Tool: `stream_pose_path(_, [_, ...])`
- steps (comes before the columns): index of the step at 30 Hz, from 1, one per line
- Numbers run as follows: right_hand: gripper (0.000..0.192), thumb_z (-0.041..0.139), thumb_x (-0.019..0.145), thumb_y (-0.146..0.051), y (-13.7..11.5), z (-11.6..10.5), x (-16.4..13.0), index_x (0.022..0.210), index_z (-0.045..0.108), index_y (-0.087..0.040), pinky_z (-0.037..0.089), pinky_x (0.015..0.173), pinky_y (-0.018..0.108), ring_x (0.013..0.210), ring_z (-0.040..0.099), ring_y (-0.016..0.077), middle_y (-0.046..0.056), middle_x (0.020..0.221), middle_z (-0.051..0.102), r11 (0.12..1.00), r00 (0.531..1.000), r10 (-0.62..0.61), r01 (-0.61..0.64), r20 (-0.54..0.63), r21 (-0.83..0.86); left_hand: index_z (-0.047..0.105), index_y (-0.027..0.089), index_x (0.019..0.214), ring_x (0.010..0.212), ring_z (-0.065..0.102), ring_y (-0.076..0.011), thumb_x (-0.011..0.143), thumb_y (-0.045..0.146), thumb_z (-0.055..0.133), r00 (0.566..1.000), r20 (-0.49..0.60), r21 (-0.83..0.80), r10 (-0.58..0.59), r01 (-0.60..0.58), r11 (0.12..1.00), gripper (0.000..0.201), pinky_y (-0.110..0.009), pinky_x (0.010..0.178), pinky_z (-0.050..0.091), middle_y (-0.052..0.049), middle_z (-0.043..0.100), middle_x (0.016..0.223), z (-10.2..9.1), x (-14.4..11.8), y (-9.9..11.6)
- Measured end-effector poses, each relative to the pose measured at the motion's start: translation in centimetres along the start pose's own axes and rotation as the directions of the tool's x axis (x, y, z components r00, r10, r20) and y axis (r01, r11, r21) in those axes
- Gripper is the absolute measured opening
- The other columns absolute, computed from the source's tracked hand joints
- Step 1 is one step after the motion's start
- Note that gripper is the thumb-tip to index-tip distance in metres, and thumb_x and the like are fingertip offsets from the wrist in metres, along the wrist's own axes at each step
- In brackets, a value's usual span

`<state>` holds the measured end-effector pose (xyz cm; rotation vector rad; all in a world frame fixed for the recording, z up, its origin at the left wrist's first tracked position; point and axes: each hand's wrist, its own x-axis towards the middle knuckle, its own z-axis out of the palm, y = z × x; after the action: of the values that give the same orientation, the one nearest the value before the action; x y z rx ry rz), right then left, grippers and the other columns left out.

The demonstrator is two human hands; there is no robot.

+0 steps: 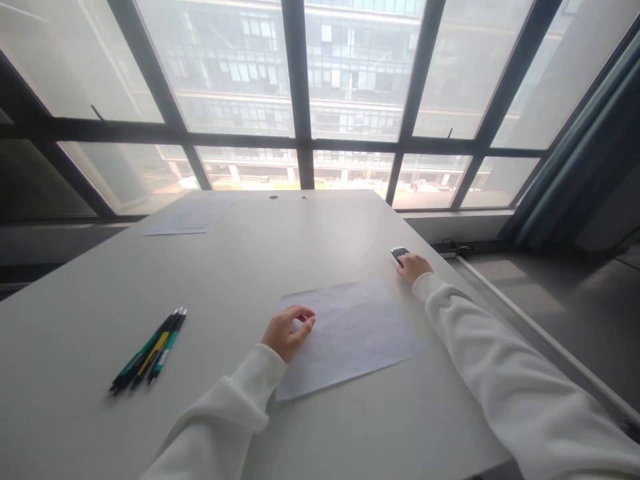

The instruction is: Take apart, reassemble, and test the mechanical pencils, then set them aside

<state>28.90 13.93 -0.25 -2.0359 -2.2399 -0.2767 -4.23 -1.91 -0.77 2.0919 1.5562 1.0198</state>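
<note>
My left hand rests over the left edge of a white sheet of paper. Its fingers are curled, thumb and fingertips close together in a loose pinch with nothing seen in them. The sheet lies flat and slightly askew in front of me. Reaching out beyond its far right corner, my right hand has its fingers closed on a bunch of dark pens with silvery tips. The hand covers the near part of that bunch. On the left of the table lies a pile of black, green and yellow pens, apart from both hands.
The white table stretches toward large windows. More paper lies at its far left, and a small dark round spot shows near the far edge. A blue-grey curtain hangs at the right, beyond the table's right edge.
</note>
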Motion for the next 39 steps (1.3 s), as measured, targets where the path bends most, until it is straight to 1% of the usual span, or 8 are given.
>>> stream_pose_path(7, [0.025,0.044,0.081,-0.022,0.2,0.9,2.0,0.095,0.062,-0.011,0.037,0.082,0.027,0.098,0.054,0.0206,0.014,0.102,0.06,0.999,0.999,0.012,-0.01,0.046,-0.039,0.063,0.019,0.078,0.073,0.06,-0.0157,0.076,0.031,0.05,1.0,0.009,-0.002,0.002,-0.002,1.0,0.018,-0.026,0.067,0.046,-0.003,0.065,0.077,0.1,0.1,-0.3])
stream_pose_path(16, [0.026,0.044,0.08,-0.022,0.6,1.7,3.0,0.095,0.063,-0.011,0.038,0.082,0.028,0.097,0.054,0.0211,0.014,0.103,0.06,0.998,0.998,0.024,-0.021,0.059,-0.05,0.063,0.018,0.077,0.072,0.061,-0.0157,0.076,0.031,0.05,1.0,0.013,0.015,-0.016,0.016,1.0,0.018,-0.026,0.068,0.046,-0.002,0.066,0.076,-0.1,0.0,0.2])
stream_pose_path(20, [0.028,0.042,0.081,-0.022,0.6,1.9,3.0,0.098,0.062,-0.01,0.038,0.082,0.028,0.098,0.053,0.0218,0.015,0.103,0.06,0.998,0.998,0.033,-0.03,0.056,-0.055,0.063,0.019,0.079,0.074,0.061,-0.016,0.077,0.032,0.049,1.0,0.015,0.032,-0.011,0.01,0.999,0.019,-0.026,0.068,0.046,-0.002,0.066,0.077,-0.1,0.0,0.0])
stream_pose_path(25, [0.029,0.043,0.082,-0.024,0.6,1.6,2.8,0.099,0.062,-0.01,0.037,0.083,0.028,0.098,0.053,0.0218,0.016,0.104,0.059,0.998,0.998,0.044,-0.042,0.044,-0.055,0.063,0.019,0.079,0.074,0.061,-0.0162,0.077,0.032,0.048,1.0,0.023,0.03,-0.005,0.005,1.0,0.02,-0.025,0.066,0.046,-0.002,0.066,0.077,-0.1,0.0,-0.1])
stream_pose_path(29, [0.029,0.042,0.082,-0.025,0.6,1.5,2.5,0.098,0.061,-0.01,0.037,0.082,0.029,0.097,0.053,0.0226,0.015,0.101,0.059,0.998,0.999,0.04,-0.039,0.018,-0.053,0.063,0.019,0.078,0.072,0.061,-0.0162,0.077,0.033,0.047,1.0,0.018,0.034,-0.004,0.003,0.999,0.021,-0.026,0.067,0.047,-0.002,0.066,0.075,-0.2,0.0,0.2])
stream_pose_path(34, [0.028,0.042,0.082,-0.026,0.8,1.6,2.1,0.099,0.06,-0.013,0.035,0.084,0.029,0.099,0.05,0.0226,0.014,0.104,0.058,0.999,1.0,0.014,-0.015,-0.023,-0.044,0.063,0.019,0.077,0.072,0.061,-0.0157,0.076,0.031,0.049,1.0,0.008,0.029,-0.002,0.001,1.0,0.019,-0.026,0.069,0.046,-0.001,0.066,0.075,-0.2,0.0,0.3])
stream_pose_path(39, [0.028,0.041,0.082,-0.025,1.0,1.9,2.0,0.097,0.061,-0.011,0.036,0.08,0.029,0.095,0.051,0.0228,0.014,0.1,0.059,0.999,0.999,0.022,-0.023,-0.029,-0.038,0.064,0.019,0.078,0.072,0.061,-0.0159,0.076,0.031,0.049,1.0,0.008,0.028,0.004,-0.004,1.0,0.019,-0.025,0.068,0.046,-0.001,0.067,0.075,-0.1,0.0,0.0])
